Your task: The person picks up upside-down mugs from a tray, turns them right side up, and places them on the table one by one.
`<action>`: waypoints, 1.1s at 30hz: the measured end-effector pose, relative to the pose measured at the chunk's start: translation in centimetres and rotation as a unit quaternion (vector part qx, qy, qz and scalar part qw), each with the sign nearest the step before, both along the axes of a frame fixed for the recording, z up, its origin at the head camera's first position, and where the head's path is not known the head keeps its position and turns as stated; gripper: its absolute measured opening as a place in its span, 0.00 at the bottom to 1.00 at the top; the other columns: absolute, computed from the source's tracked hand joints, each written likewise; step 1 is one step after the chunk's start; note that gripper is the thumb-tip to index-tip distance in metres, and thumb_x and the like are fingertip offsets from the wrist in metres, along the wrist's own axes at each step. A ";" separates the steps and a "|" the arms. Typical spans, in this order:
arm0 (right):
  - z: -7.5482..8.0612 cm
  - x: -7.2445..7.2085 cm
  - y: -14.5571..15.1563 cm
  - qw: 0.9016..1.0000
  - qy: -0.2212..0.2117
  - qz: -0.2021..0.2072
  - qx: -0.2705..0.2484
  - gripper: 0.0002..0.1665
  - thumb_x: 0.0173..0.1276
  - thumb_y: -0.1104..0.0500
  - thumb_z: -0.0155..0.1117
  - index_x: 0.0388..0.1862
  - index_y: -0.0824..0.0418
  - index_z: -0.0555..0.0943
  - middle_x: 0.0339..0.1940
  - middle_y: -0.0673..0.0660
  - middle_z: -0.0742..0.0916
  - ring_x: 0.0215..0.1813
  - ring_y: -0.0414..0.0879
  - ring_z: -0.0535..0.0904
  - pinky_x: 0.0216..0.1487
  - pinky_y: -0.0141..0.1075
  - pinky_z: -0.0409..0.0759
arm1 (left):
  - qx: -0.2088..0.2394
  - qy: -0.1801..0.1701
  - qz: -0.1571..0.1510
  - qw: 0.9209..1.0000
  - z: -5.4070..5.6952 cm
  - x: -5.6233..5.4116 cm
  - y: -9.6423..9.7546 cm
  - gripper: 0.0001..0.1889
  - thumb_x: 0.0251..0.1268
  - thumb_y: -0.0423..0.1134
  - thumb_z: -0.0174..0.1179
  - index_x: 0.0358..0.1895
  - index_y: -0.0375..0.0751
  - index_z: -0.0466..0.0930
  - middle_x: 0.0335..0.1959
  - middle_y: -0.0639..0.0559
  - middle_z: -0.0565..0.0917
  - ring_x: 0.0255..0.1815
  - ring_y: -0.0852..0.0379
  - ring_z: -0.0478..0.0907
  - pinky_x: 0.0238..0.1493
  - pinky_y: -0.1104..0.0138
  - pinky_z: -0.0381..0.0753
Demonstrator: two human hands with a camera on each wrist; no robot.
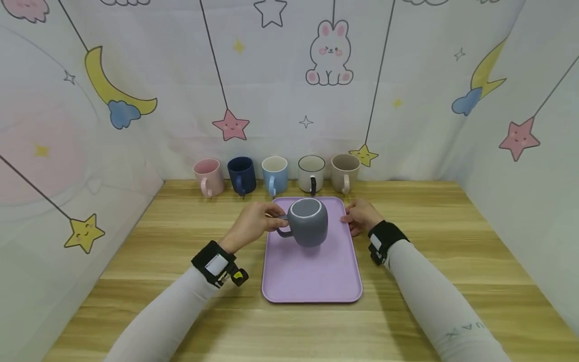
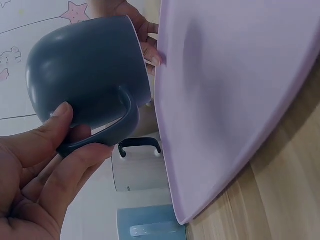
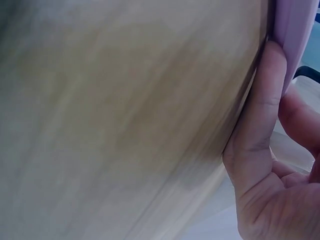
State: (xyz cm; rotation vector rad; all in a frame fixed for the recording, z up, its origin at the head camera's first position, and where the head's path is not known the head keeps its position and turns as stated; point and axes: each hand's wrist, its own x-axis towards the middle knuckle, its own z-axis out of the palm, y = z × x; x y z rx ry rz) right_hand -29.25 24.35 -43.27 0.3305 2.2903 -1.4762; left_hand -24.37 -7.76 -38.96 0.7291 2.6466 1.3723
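My left hand [image 1: 255,225] pinches the handle of a dark grey mug [image 1: 308,229] between thumb and fingers. The mug is turned upside down, its ringed base on top and its mouth facing the lilac tray [image 1: 312,281]. A gap and a shadow between mug and tray show in the left wrist view. At the tray's right side, near its far corner, my right hand [image 1: 362,217] holds the edge. In the right wrist view a finger [image 3: 265,95] lies along the tabletop against the tray's rim.
Behind the tray stands a row of upright mugs: pink [image 1: 209,177], navy [image 1: 242,176], light blue [image 1: 275,176], white with a black handle [image 1: 311,173] and beige [image 1: 346,173]. A wooden table [image 1: 452,251] bears everything. A printed curtain [image 1: 280,80] closes off the back and sides.
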 end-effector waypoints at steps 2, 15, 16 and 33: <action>-0.1 0.1 0.1 1.000 0.002 0.000 0.002 0.12 0.74 0.69 0.65 0.51 0.71 0.74 0.31 0.60 0.78 0.25 0.47 0.78 0.23 0.37 0.86 | 0.007 0.004 0.008 1.000 -0.1 -0.2 0.3 0.10 0.62 0.35 0.75 0.43 0.33 0.89 0.35 0.46 0.90 0.31 0.57 0.87 0.33 0.66 0.88; 0.1 0.4 0.0 1.000 0.007 -0.007 -0.010 0.12 0.72 0.70 0.66 0.49 0.70 0.73 0.29 0.59 0.79 0.24 0.46 0.79 0.23 0.37 0.86 | 0.070 -0.007 0.065 0.995 -0.1 -0.9 2.5 0.13 0.62 0.33 0.75 0.46 0.30 0.88 0.40 0.40 0.90 0.39 0.49 0.90 0.38 0.66 0.91; 0.1 0.4 0.0 1.000 0.007 -0.008 -0.010 0.12 0.72 0.70 0.66 0.49 0.70 0.73 0.29 0.59 0.79 0.24 0.46 0.79 0.24 0.37 0.86 | 0.074 -0.006 0.066 0.995 -0.1 -0.9 2.5 0.13 0.61 0.33 0.75 0.47 0.29 0.88 0.41 0.40 0.90 0.39 0.49 0.90 0.37 0.66 0.91; 1.7 1.2 1.1 0.995 0.090 0.030 0.037 0.13 0.75 0.64 0.66 0.48 0.74 0.79 0.23 0.58 0.82 0.20 0.45 0.79 0.24 0.36 0.86 | 0.161 -0.045 0.105 0.980 -0.7 -2.3 4.2 0.12 0.62 0.31 0.75 0.46 0.28 0.88 0.40 0.38 0.89 0.38 0.49 0.90 0.37 0.66 0.91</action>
